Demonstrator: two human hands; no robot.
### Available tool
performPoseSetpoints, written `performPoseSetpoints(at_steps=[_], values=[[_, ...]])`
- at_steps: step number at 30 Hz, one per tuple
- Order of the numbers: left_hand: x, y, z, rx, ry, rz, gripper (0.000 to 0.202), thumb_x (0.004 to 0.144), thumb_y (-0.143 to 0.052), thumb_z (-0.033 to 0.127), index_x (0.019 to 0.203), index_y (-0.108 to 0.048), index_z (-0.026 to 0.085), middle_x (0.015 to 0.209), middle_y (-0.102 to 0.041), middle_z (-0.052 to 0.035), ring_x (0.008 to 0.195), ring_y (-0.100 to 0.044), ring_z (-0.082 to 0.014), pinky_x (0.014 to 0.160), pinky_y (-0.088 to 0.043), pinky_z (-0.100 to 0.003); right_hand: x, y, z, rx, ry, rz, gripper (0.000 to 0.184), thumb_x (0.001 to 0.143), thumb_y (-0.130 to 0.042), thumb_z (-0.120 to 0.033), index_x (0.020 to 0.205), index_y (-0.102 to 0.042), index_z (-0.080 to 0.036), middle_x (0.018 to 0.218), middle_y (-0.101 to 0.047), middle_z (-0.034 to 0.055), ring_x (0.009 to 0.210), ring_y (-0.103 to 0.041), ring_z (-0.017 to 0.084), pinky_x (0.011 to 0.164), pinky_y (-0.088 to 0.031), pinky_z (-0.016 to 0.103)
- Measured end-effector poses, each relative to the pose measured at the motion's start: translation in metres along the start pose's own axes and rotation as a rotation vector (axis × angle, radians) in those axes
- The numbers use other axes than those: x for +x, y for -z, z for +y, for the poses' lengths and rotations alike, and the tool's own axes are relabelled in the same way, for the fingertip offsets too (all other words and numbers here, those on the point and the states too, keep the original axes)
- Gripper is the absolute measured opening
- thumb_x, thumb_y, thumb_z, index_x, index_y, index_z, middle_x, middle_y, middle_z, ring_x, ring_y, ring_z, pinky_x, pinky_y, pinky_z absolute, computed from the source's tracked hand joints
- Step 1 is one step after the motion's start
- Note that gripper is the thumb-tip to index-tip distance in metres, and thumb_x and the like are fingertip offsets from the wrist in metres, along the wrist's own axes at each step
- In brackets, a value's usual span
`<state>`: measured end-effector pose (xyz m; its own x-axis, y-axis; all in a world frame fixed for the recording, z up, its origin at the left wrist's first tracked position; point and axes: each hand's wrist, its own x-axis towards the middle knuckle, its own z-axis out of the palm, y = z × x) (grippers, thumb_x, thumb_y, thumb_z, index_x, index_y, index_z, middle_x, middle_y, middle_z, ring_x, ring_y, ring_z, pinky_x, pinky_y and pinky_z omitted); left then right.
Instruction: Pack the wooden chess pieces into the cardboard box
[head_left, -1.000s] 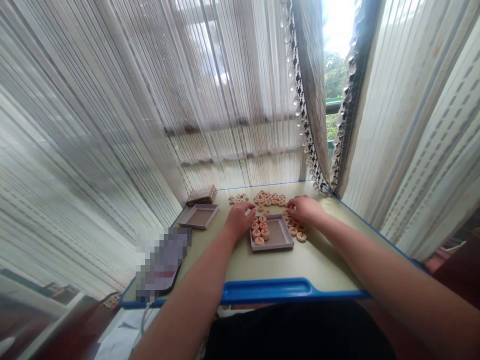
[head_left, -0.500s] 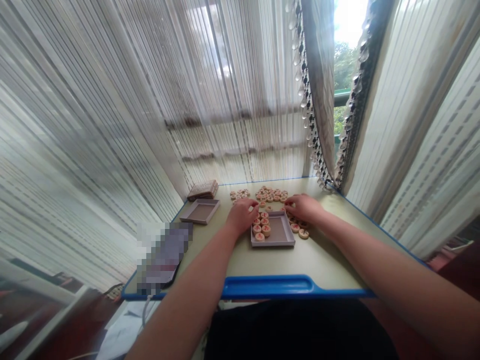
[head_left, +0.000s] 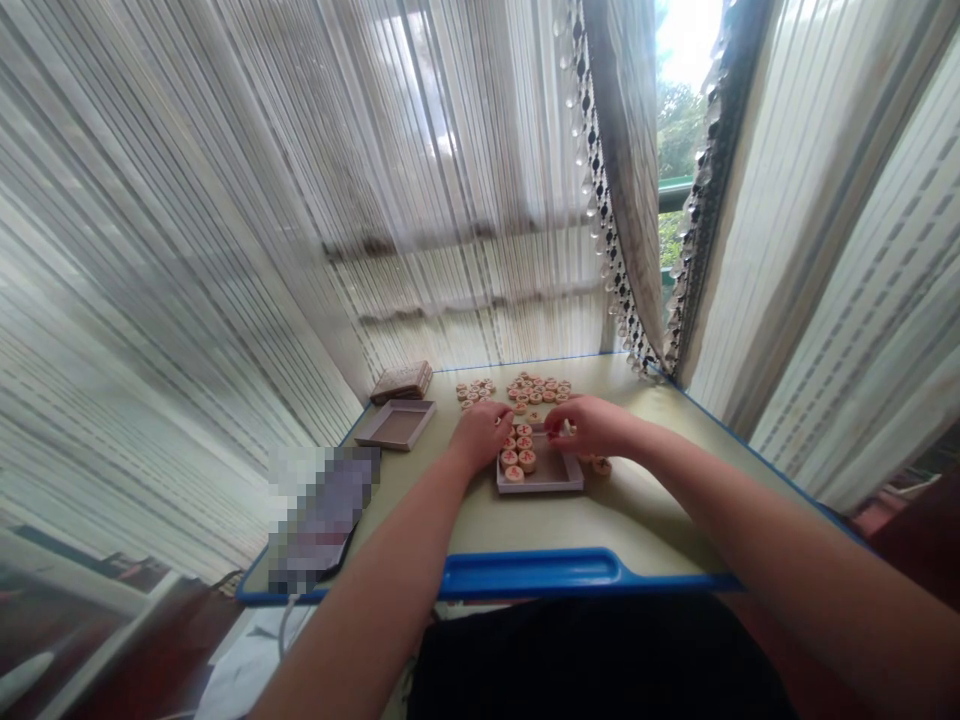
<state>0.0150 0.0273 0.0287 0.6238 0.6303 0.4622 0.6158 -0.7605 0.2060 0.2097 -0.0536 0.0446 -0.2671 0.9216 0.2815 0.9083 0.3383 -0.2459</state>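
Note:
A shallow pale cardboard box [head_left: 540, 487] lies on the table, with two columns of round wooden xiangqi pieces [head_left: 510, 459] with red characters along its left side. My right hand [head_left: 592, 425] is over the right part of the box, thumb and fingers pinched on a xiangqi piece [head_left: 553, 436] that shows a bit of red. My left hand [head_left: 482, 436] rests at the box's back left corner, its fingers curled together by the pieces; what they grip, if anything, is hidden. More loose pieces [head_left: 538, 388] lie behind the box, and several sit beside its right wall, partly covered by my right hand.
A second shallow box or lid [head_left: 396, 425] lies at the left, with a folded brown board-like thing [head_left: 403, 381] behind it. A pixelated phone-like device [head_left: 330, 520] with a cable is nearer. The table [head_left: 525, 525] has a blue rim and tray groove; curtains hang behind.
My right hand has moved left from the pieces beside the box to above the box, with a xiangqi piece in its fingers. My left hand stays at the left corner. The view has shifted slightly.

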Motion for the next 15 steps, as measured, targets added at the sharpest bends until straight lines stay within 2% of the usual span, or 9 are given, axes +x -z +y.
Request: performPoseSetpoints(at_steps=[2, 5, 11, 15], values=[[0.000, -0.001, -0.001, 0.013, 0.008, -0.003, 0.029, 0.086, -0.038, 0.032, 0.085, -0.064, 0.018, 0.084, -0.065, -0.0053, 0.081, -0.056, -0.0158, 0.077, -0.041, -0.027, -0.002, -0.003, -0.009, -0.053, 0.005, -0.069, 0.014, 0.067, -0.060, -0.030, 0.078, -0.068, -0.025, 0.074, -0.068, 0.0013, 0.071, -0.058, 0.018, 0.060, -0.041, 0.026], [0.002, -0.001, -0.004, 0.016, 0.018, -0.003, 0.038, 0.089, -0.031, 0.036, 0.078, -0.063, 0.018, 0.080, -0.065, -0.0058, 0.077, -0.056, -0.0153, 0.074, -0.041, -0.026, -0.003, -0.008, -0.013, -0.074, 0.036, -0.096, 0.011, 0.067, -0.059, -0.031, 0.073, -0.068, -0.026, 0.072, -0.067, 0.0007, 0.070, -0.057, 0.018, 0.056, -0.038, 0.025], [0.004, -0.005, -0.008, -0.040, 0.091, -0.053, 0.055, 0.091, -0.018, 0.042, 0.078, -0.064, 0.017, 0.078, -0.066, -0.0066, 0.076, -0.058, -0.0151, 0.072, -0.041, -0.025, 0.002, -0.017, 0.001, 0.094, 0.092, -0.051, 0.015, 0.071, -0.056, -0.029, 0.080, -0.066, -0.024, 0.077, -0.067, 0.0004, 0.071, -0.057, 0.016, 0.061, -0.041, 0.025], [0.003, -0.006, -0.008, -0.059, 0.120, -0.044, 0.065, 0.090, -0.010, 0.047, 0.080, -0.065, 0.016, 0.081, -0.066, -0.0070, 0.077, -0.058, -0.0158, 0.072, -0.041, -0.026, 0.005, -0.021, 0.007, 0.133, 0.063, -0.006, 0.016, 0.071, -0.056, -0.030, 0.079, -0.066, -0.020, 0.077, -0.066, 0.0026, 0.071, -0.057, 0.015, 0.064, -0.042, 0.025]])
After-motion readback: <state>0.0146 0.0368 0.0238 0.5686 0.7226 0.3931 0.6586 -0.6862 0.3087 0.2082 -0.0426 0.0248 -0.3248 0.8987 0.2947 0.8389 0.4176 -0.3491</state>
